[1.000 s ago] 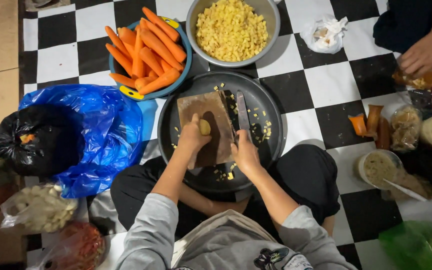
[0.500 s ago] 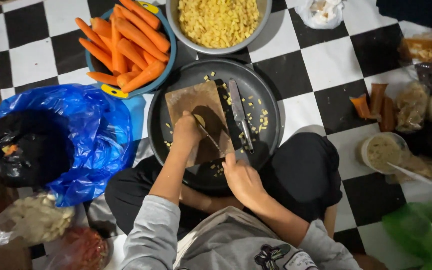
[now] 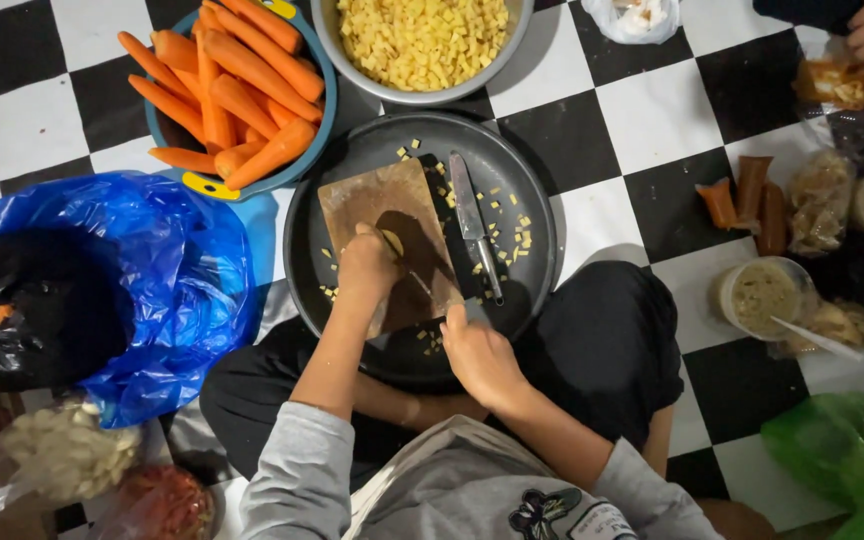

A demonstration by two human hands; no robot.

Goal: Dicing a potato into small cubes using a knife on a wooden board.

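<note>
Head camera view, looking straight down at a person in grey sleeves sitting on a black-and-white checkered floor (image 3: 642,120). Nearest the body, the right hand (image 3: 480,357) rests on the near rim of a round dark tray (image 3: 532,190), its fingers curled loosely and holding nothing. Just beyond it, the left hand (image 3: 365,268) is closed around a small yellow potato piece (image 3: 392,243), pressing it onto a wooden cutting board (image 3: 377,205) that lies in the tray. A knife (image 3: 473,228) lies loose in the tray beside the board, among scattered yellow cubes. To the left sits a blue plastic bag (image 3: 167,290). Farther off stand a blue bowl of whole carrots (image 3: 232,85) and a metal bowl of diced potato (image 3: 422,40).
</note>
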